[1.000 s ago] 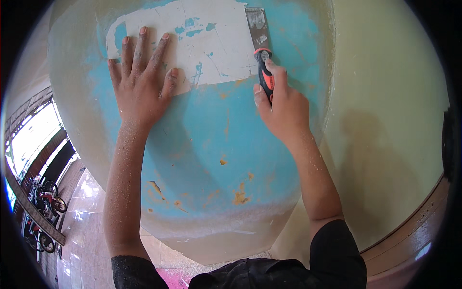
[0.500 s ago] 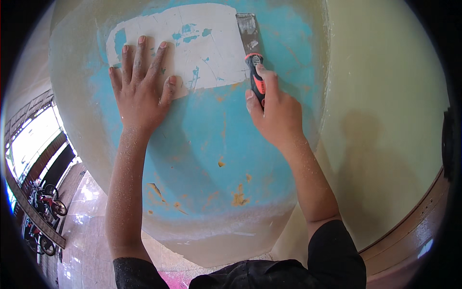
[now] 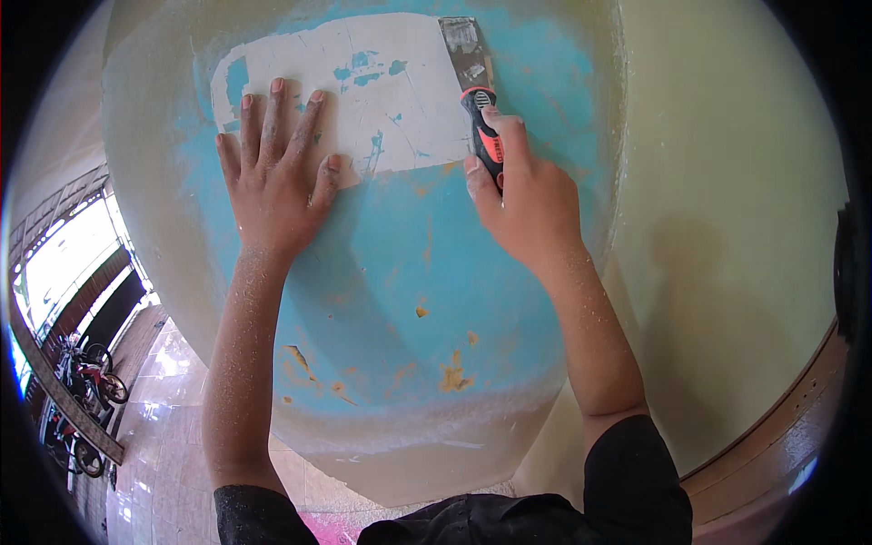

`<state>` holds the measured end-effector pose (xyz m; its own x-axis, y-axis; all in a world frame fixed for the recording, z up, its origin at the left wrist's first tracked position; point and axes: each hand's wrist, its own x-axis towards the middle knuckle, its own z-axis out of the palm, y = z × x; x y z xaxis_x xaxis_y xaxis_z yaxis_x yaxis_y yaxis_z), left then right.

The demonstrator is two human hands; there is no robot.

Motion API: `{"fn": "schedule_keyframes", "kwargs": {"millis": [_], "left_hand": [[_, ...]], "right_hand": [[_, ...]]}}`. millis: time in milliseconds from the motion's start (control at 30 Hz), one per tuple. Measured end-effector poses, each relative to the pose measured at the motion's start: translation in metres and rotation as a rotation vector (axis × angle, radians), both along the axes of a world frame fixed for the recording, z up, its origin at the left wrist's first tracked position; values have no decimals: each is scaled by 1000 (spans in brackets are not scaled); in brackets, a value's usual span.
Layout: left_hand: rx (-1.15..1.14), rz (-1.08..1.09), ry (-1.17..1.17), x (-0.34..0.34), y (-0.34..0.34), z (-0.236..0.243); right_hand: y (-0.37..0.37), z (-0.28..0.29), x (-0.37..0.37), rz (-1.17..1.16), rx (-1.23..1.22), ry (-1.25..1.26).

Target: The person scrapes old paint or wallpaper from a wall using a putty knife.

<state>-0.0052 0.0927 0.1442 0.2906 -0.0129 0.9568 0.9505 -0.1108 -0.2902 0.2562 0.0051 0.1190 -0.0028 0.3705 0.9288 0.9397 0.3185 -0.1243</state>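
Observation:
My left hand (image 3: 282,186) lies flat with its fingers spread over the lower left of a white patch (image 3: 409,100) on a wall. Around the patch the wall has a layer of turquoise paint (image 3: 391,263), scuffed and chipped with brownish spots. My right hand (image 3: 527,195) grips a putty knife (image 3: 481,118) with a black and coral-red handle. Its metal blade points up and lies along the patch's right edge, smeared with whitish residue. Whitish dust speckles both forearms.
To the right a pale yellow-green wall (image 3: 727,163) meets the painted one and carries my shadow. Lower right runs a brown wooden edge (image 3: 772,445). On the left, motorbikes (image 3: 91,372) stand beyond a shiny tiled floor (image 3: 159,436). A pink patch (image 3: 331,527) shows at the bottom.
The wall and both hands sit slightly lower and further right in the picture. Relative to the patch, the putty knife has slid up a little; the left hand stays in place.

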Motion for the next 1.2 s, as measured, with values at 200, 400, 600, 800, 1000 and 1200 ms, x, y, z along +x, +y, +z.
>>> {"fn": "schedule_keyframes", "kwargs": {"millis": [200, 400, 600, 800, 1000, 1200], "left_hand": [[-34, 16, -4, -1, -6, -2], [-49, 18, -8, -2, -11, -6], [-139, 12, -15, -16, -18, -44], [-222, -21, -39, -9, -23, -118], [-260, -74, -131, -11, -21, -189], [-268, -93, -134, -5, -19, -244]], "right_hand": [[-4, -4, -1, -12, -25, -3], [-7, -11, -1, 25, 8, 14], [10, -101, 2, 93, 50, 97], [12, -212, 13, 163, 24, 166], [15, -236, -1, 217, 45, 179], [14, -268, -12, 292, -53, 190]]}}
